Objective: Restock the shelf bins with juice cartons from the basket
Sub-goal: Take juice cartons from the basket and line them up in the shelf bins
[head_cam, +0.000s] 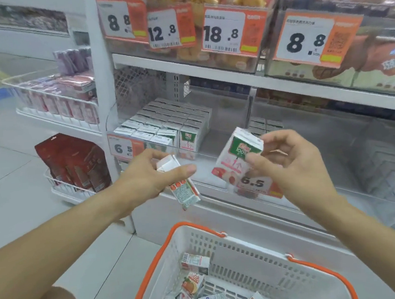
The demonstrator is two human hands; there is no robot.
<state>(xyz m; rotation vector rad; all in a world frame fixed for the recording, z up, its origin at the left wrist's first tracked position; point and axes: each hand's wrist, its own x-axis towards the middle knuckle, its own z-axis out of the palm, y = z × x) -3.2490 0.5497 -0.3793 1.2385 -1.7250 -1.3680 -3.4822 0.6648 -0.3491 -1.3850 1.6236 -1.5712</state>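
Basket [249, 245] sits at six o'clock; my left hand [146, 176] and right hand [289, 162] each pinch a carton, bin [205, 146] at twelve, right nearer.

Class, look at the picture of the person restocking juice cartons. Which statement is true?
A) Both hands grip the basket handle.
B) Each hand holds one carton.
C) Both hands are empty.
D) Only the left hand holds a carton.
B: the left hand grips one carton and the right hand grips another carton, both held above the basket in front of the shelf bin.
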